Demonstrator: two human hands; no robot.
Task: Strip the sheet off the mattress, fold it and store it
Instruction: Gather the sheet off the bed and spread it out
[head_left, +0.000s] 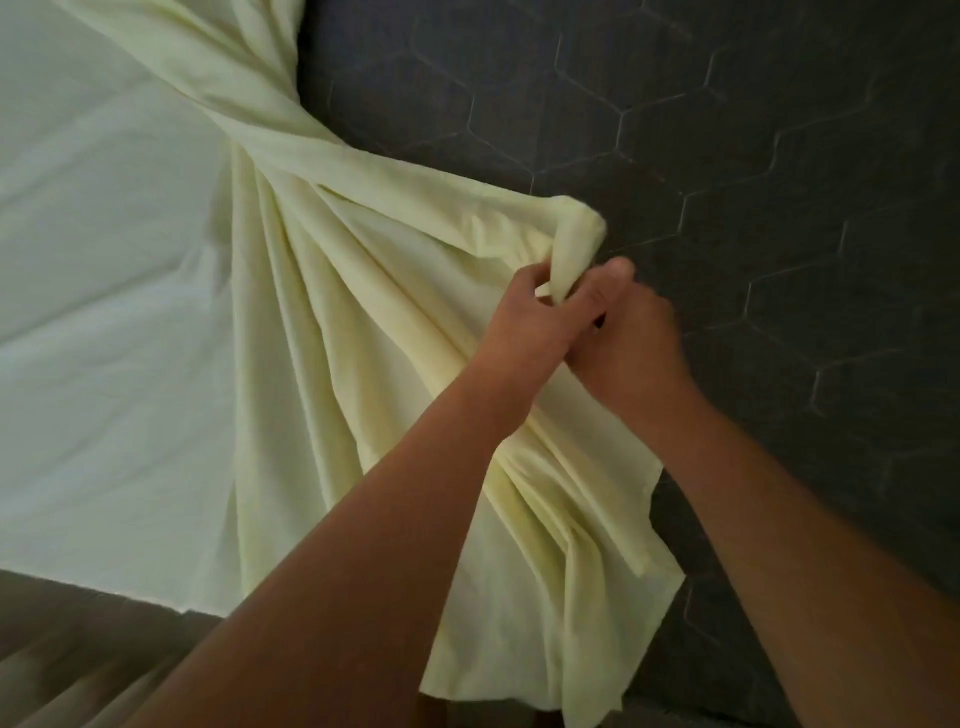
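2 hands, left hand (524, 317) and right hand (631, 332), apparently both clenched on bunched sheet (363, 312) corner.

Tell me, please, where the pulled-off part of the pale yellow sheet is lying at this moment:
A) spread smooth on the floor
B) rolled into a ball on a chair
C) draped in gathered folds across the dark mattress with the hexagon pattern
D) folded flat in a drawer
C: the sheet fans out in gathered folds over the dark hexagon-quilted mattress, and the left hand and right hand grip its bunched corner.
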